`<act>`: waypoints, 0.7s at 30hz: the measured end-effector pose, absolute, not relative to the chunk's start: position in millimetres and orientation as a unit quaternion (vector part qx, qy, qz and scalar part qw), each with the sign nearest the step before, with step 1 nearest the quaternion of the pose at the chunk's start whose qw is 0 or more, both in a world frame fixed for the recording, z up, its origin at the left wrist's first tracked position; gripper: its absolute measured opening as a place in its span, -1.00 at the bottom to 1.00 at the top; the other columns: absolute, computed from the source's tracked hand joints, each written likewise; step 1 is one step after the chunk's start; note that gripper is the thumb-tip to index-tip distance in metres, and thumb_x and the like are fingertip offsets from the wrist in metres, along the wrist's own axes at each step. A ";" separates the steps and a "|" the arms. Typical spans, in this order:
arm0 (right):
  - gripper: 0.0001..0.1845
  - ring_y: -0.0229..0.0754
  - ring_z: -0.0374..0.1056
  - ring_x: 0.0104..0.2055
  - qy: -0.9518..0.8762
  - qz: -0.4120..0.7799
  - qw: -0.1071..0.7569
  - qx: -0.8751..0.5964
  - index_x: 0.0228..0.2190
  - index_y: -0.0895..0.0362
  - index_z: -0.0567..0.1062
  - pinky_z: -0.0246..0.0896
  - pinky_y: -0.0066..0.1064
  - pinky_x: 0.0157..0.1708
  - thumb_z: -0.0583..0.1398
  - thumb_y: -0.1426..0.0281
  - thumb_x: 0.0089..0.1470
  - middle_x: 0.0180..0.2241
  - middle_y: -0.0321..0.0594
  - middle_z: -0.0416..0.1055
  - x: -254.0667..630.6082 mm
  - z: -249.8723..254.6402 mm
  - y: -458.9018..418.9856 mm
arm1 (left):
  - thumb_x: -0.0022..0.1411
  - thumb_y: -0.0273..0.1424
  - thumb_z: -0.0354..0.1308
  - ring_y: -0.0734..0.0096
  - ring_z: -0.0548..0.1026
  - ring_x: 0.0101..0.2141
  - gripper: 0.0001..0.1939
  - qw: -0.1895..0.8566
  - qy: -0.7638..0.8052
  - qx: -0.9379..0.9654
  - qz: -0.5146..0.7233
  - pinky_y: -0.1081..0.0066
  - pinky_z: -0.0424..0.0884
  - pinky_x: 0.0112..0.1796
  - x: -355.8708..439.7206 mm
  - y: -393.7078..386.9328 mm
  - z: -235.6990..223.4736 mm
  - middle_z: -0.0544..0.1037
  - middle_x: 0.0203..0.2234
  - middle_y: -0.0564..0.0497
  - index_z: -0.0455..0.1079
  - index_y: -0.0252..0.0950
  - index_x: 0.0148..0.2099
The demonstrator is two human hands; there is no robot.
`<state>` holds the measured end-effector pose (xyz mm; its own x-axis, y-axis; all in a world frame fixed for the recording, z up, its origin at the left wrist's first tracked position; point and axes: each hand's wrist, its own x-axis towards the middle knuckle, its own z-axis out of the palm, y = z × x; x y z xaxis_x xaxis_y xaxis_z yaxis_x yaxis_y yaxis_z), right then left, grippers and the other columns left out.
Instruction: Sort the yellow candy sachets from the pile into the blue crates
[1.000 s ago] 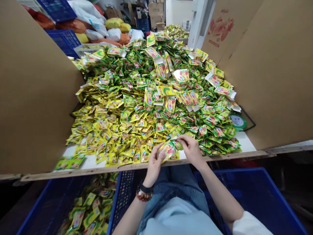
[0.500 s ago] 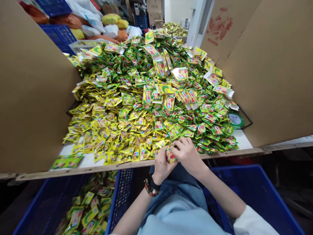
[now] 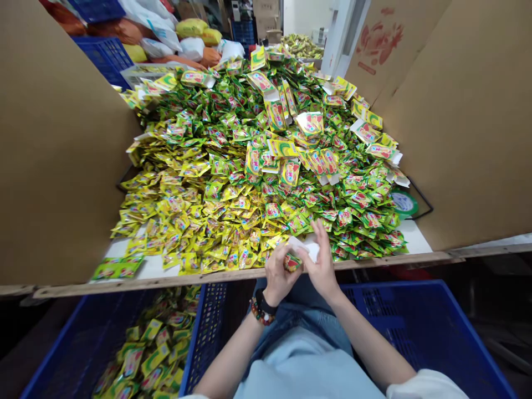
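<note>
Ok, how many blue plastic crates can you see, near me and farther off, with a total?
Near: left blue plastic crate, right blue plastic crate: 2
Far: top-left blue plastic crate, lower-left blue plastic crate, centre blue plastic crate: 3
Total: 5

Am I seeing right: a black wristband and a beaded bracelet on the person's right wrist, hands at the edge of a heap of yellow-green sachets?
No: the head view shows the black wristband and beaded bracelet on the left wrist, not the right.
</note>
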<state>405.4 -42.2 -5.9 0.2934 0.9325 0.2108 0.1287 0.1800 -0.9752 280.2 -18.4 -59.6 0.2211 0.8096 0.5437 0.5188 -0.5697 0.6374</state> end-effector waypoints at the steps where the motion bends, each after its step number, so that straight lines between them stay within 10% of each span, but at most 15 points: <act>1: -0.54 0.01 0.31 0.18 -0.444 0.411 0.598 -0.526 0.04 0.01 0.48 0.16 -0.05 0.19 0.24 0.24 0.08 0.06 -0.13 0.47 406.4 -7.6 -40.0 | 0.17 -0.25 0.22 0.18 0.53 -0.07 -0.53 0.153 0.410 0.777 0.453 0.17 0.49 -0.10 281.0 -18.2 -60.6 0.51 -0.07 -0.16 0.22 -0.22 0.09; 5: -0.58 0.05 0.38 0.13 -0.434 0.539 0.569 -0.445 -0.06 0.03 0.58 0.19 -0.04 0.19 0.28 0.18 0.04 0.01 -0.18 0.52 406.2 -11.2 -39.4 | 0.23 -0.27 0.15 0.13 0.51 -0.01 -0.42 0.169 0.424 0.777 0.433 0.17 0.48 -0.08 285.6 -18.7 -59.5 0.46 0.00 -0.26 0.06 -0.28 0.21; 21: -0.58 -0.05 0.52 -0.11 -0.673 0.316 0.485 -0.461 0.08 -0.04 0.47 0.45 -0.22 -0.11 0.15 0.36 0.19 -0.08 -0.13 0.57 410.9 -22.1 -50.4 | 0.29 -0.37 -0.04 0.10 0.54 -0.09 -0.50 0.240 0.451 0.766 0.390 0.20 0.49 -0.11 288.2 -26.7 -50.7 0.47 0.02 -0.20 0.08 -0.19 0.26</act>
<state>410.9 -50.4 -22.1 -0.1048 0.9266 0.3612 0.3135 0.3755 -0.8722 288.2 -26.7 -50.7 0.2894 0.8782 0.3807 0.5031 -0.4779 0.7201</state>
